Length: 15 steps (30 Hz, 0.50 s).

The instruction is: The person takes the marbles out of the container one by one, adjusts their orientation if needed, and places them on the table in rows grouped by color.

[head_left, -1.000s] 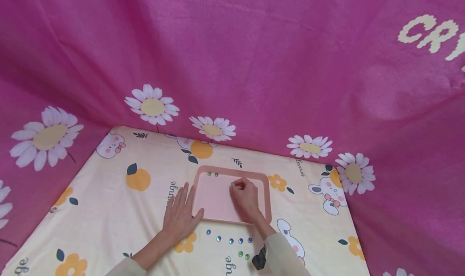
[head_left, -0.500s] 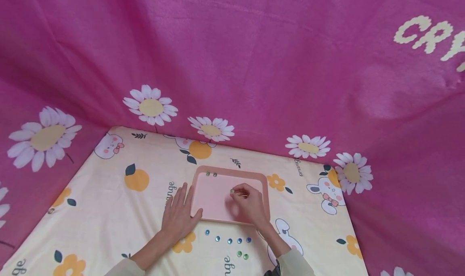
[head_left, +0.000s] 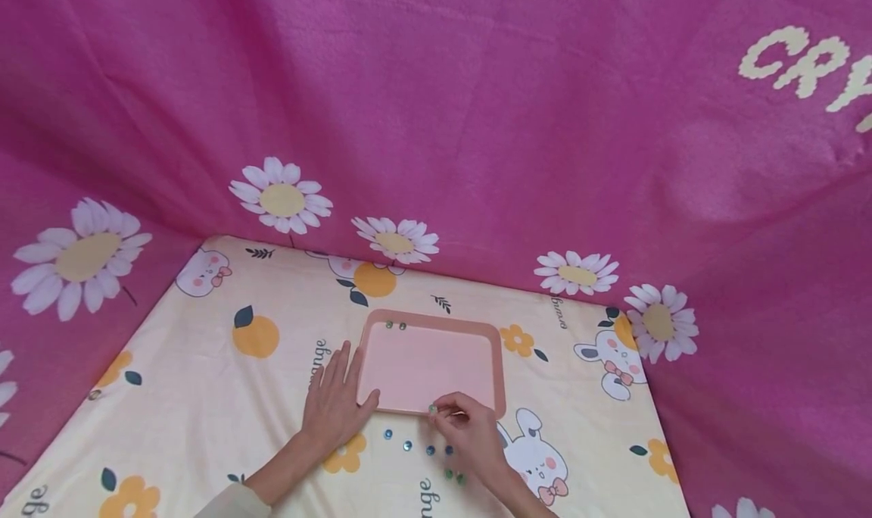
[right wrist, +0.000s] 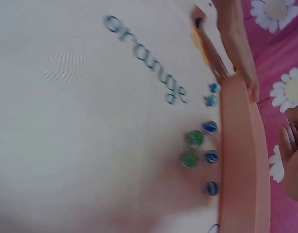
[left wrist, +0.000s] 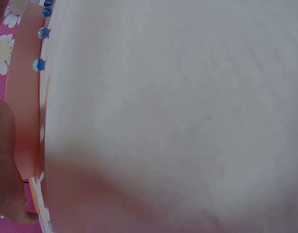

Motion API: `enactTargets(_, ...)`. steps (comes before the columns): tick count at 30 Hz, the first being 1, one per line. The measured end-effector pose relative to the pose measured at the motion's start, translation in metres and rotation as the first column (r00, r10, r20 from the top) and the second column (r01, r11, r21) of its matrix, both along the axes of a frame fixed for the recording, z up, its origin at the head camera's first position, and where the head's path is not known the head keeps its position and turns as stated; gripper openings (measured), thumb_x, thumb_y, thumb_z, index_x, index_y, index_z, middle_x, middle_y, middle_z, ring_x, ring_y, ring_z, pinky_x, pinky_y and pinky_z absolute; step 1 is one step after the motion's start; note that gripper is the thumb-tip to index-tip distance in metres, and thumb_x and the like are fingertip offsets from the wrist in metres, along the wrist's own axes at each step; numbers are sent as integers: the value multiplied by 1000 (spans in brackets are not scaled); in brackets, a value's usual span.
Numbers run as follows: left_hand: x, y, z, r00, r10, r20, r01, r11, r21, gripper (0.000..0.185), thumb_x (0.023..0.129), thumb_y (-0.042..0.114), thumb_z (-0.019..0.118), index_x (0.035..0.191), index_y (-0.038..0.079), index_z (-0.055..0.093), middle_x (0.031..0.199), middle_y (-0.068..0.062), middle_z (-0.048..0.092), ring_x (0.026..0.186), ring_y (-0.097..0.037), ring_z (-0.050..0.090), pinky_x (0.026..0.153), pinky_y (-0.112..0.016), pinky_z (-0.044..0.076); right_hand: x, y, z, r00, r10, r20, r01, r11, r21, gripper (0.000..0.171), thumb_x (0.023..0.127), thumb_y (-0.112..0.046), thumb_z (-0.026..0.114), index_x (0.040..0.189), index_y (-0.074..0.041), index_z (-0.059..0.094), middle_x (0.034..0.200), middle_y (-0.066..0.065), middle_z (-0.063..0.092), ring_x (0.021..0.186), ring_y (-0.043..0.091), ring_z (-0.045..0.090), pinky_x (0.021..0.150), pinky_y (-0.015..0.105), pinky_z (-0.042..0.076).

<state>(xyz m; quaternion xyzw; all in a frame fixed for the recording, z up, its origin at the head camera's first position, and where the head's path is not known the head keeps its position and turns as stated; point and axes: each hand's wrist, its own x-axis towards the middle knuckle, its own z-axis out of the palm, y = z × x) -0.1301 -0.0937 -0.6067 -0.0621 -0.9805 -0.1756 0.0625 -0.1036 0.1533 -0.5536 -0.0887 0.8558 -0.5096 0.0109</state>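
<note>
My right hand (head_left: 473, 436) pinches a pale green glass marble (head_left: 432, 410) between thumb and fingertips, over the near rim of a shallow pink tray (head_left: 499, 366). My left hand (head_left: 334, 397) lies with straight fingers along the tray's left side, thumb at the near left corner. Two greenish marbles (head_left: 396, 325) sit inside the tray by its far left corner. In front of the tray, a row of blue marbles (head_left: 407, 446) lies on the cloth; the right wrist view shows several blue marbles (right wrist: 211, 157) and two green marbles (right wrist: 194, 138) close by. The right hand partly hides this row in the head view.
A cream cloth (head_left: 204, 382) printed with oranges, flowers and rabbits covers the table. Magenta fabric (head_left: 436, 124) with daisies hangs behind and along both sides. Near the cloth's left edge is a small round object (head_left: 94, 395), too small to make out.
Carrying the pinched marble, my right hand has come back from above the tray's middle to its near rim, now covering part of the blue row. The left hand stays put.
</note>
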Motion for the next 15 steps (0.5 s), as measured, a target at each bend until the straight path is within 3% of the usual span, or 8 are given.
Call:
enactTargets(10,-1,0,0,1000,4,3,-4,1000,-10,84,92,52,57,155,2,32,161,-21,25,145,-39,26,115,-58,24,23,2,-15,996,92,-7,-92,995,34,18,81,0,76,90,-15,72,84,-9,67,77,6,64,71,25,58)
enactTargets(15,-1,-1,-1,1000,6,-4,-6,1000,-4,84,92,51,58,155,2,32,161,-20,25,145,-39,26,115,-58,24,30,3,-22,996,89,-8,-88,994,66,14,83,-4,77,90,-15,73,88,-10,66,75,4,62,67,23,57)
